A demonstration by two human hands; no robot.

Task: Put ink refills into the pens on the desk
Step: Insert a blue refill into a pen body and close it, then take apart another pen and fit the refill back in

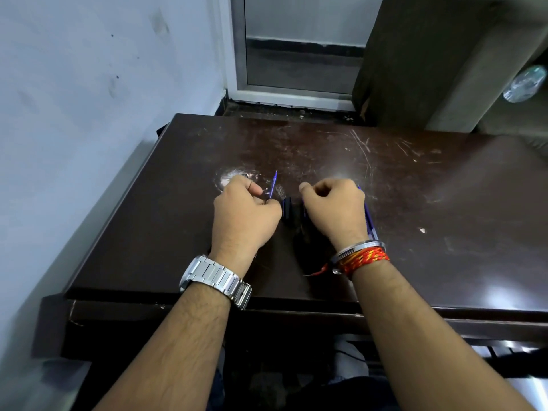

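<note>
Dark scratched desk [415, 179] (worn pale patch at left), blue pens [371, 221] lying on it

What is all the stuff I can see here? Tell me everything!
desk: one, dark brown, scratched, fills the middle.
refill: one, thin, blue, sticking out of the left hand, tip pointing away.
pens: blue, under the right hand; count hidden.
dark object: one, blackish, on the desk between the hands; too hidden to name.
wall: one, pale blue, on the left.
door frame: one, silvery, behind the desk.
bottle: one, clear, far right edge.
watch: one, silver, left wrist.
bangle: one, silver, right wrist.
thread: red and yellow, right wrist.
left hand: closed on the refill.
right hand: curled over the pens.
</note>
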